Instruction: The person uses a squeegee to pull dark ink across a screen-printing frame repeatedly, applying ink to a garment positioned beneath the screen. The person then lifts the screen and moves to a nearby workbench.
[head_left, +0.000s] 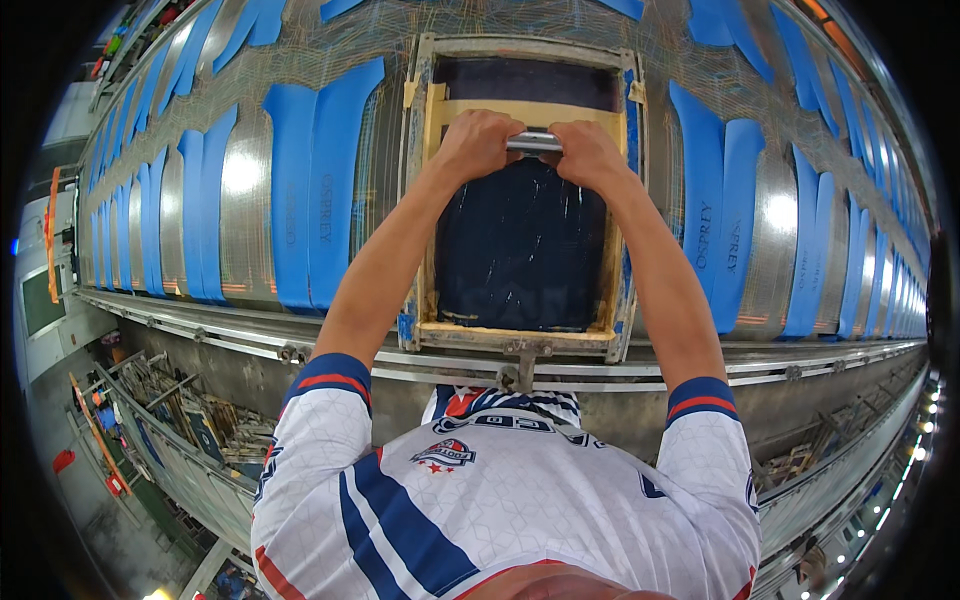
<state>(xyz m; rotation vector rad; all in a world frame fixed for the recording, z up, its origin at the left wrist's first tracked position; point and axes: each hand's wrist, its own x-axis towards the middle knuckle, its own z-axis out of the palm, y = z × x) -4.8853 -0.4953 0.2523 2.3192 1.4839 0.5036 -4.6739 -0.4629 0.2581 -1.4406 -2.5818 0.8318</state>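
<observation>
My left hand (pixel 478 142) and my right hand (pixel 585 152) are closed on a metal-handled squeegee (pixel 533 141), one at each end of it, near the top of a rectangular screen frame (pixel 628 250). Dark navy ink (pixel 520 260) covers the screen below the squeegee, and a darker band lies above a cream strip. The frame rests on a long printing table (pixel 370 180), where blue fabric pieces (pixel 340 170) lie flat in pairs on both sides of it, some bearing dark printing.
A metal rail (pixel 750 357) runs along the table's near edge, with a bracket (pixel 520 365) under the frame. Racks of stacked frames and panels (pixel 220 430) stand behind me at lower left, with more at lower right. More blue pieces (pixel 722 30) lie along the table's far side.
</observation>
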